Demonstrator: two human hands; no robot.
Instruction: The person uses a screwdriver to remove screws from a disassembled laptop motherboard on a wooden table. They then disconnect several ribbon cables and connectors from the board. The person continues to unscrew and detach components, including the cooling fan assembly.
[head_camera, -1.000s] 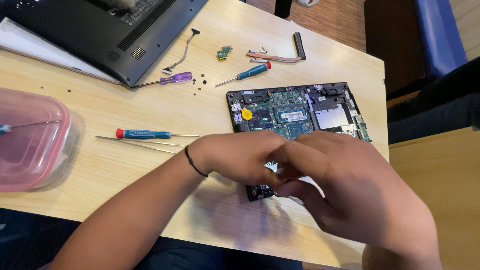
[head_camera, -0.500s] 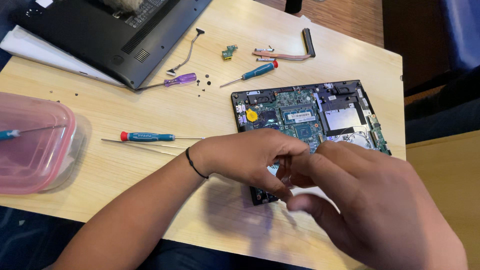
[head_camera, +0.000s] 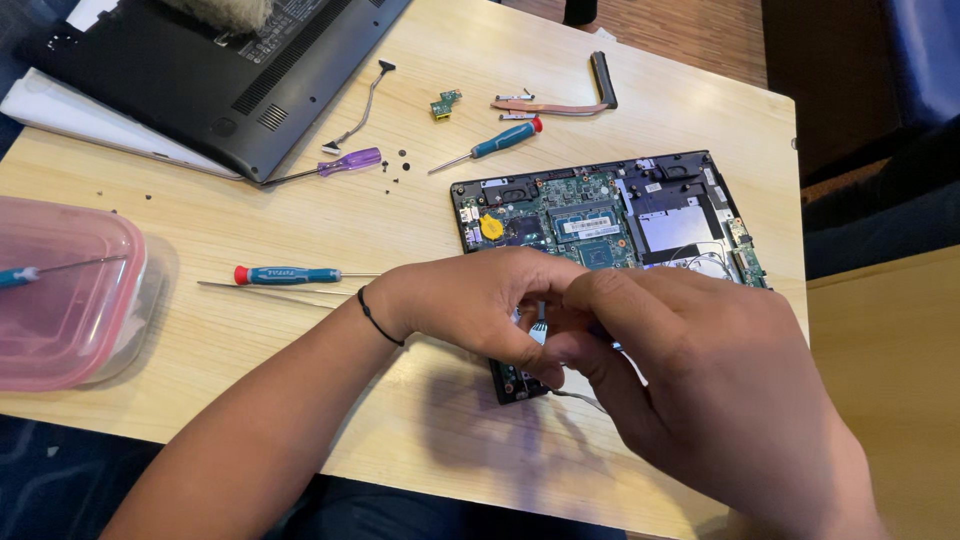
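An opened laptop base (head_camera: 610, 215) with its green circuit board exposed lies on the wooden table (head_camera: 300, 210). My left hand (head_camera: 470, 300) and my right hand (head_camera: 690, 380) meet over the base's near edge, fingers pinched together on a small part with a thin cable (head_camera: 575, 398) trailing below it. What exactly sits between the fingertips is hidden. A black band circles my left wrist.
A blue screwdriver with red cap (head_camera: 290, 275) and thin tweezers (head_camera: 260, 290) lie left of my hands. A teal screwdriver (head_camera: 495, 143), purple screwdriver (head_camera: 335, 165), loose screws (head_camera: 400, 165), copper heat pipe (head_camera: 560, 100), dark laptop cover (head_camera: 200, 70) and pink box (head_camera: 60, 290) are around.
My hands stay pinched together over the near edge of the base, the right hand shifting slightly right. The view has drifted a little.
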